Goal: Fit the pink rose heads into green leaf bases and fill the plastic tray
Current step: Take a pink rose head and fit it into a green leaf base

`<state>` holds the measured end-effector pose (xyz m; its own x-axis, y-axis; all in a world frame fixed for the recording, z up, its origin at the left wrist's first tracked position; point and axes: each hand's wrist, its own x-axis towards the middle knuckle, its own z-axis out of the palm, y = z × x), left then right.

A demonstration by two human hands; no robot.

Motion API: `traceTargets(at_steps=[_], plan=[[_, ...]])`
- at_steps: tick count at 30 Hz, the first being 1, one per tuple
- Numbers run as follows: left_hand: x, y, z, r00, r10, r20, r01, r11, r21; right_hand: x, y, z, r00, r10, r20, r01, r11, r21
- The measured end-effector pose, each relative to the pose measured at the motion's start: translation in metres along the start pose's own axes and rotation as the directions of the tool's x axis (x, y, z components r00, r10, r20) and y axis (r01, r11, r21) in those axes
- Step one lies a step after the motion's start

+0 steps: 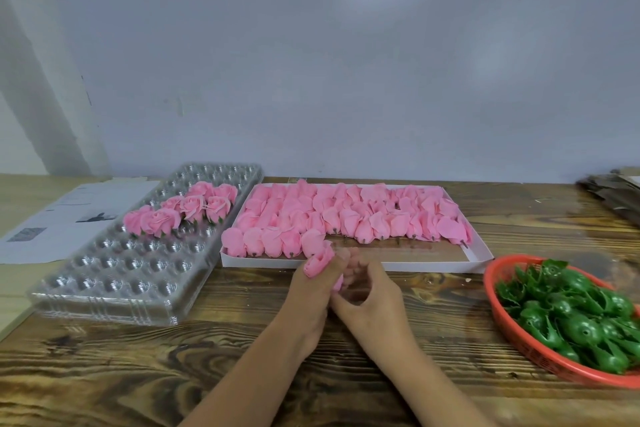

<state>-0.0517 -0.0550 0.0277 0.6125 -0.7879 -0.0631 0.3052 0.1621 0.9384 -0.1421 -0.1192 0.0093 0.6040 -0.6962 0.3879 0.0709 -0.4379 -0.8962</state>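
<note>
We see both hands meeting just in front of the white box (478, 258). The left hand (311, 291) grips a pink rose head (318, 262); the right hand (372, 291) has its fingers curled at the same rose, though blur hides what they pinch. Left of the box sits the clear tray (104, 291) with finished roses (180, 211). Right of the box, a red basket (540, 360) holds green bases (571, 312).

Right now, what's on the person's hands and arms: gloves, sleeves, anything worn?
Nothing worn shows. The left hand and right hand are bare, no gloves. Both forearms are bare to the frame's bottom edge, no sleeve in view. No watch, ring or band is visible; the fingertips are blurred.
</note>
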Motion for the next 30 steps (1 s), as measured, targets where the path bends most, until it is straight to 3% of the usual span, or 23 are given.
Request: traceTargets(at_steps=[8,12,15,22,26,30], plan=[[-0.002,0.001,-0.001,1.000,-0.022,0.019,0.022,1.000,-0.013,-0.003,0.002,0.000,0.999,-0.053,0.014,0.054,0.988,-0.146],[-0.002,0.004,-0.002,0.998,-0.003,0.067,0.004,1.000,-0.016,0.000,0.000,-0.002,0.999,0.020,0.049,-0.019,1.000,-0.013],[0.001,0.006,-0.005,0.997,-0.013,0.075,0.010,0.999,0.040,0.004,-0.005,-0.007,0.983,0.079,0.163,-0.107,0.980,0.169],[-0.004,0.007,-0.007,0.995,0.008,0.096,-0.016,0.996,0.085,0.002,-0.007,-0.008,0.961,0.150,0.232,-0.210,0.942,0.261],[-0.005,0.008,-0.004,0.997,0.061,0.043,-0.064,0.996,0.068,0.001,-0.010,-0.008,0.896,0.333,0.295,-0.438,0.773,0.458],[-0.008,0.008,-0.001,0.995,0.082,0.059,-0.087,0.991,0.097,0.003,-0.013,-0.010,0.834,0.332,0.441,-0.551,0.542,0.634]])
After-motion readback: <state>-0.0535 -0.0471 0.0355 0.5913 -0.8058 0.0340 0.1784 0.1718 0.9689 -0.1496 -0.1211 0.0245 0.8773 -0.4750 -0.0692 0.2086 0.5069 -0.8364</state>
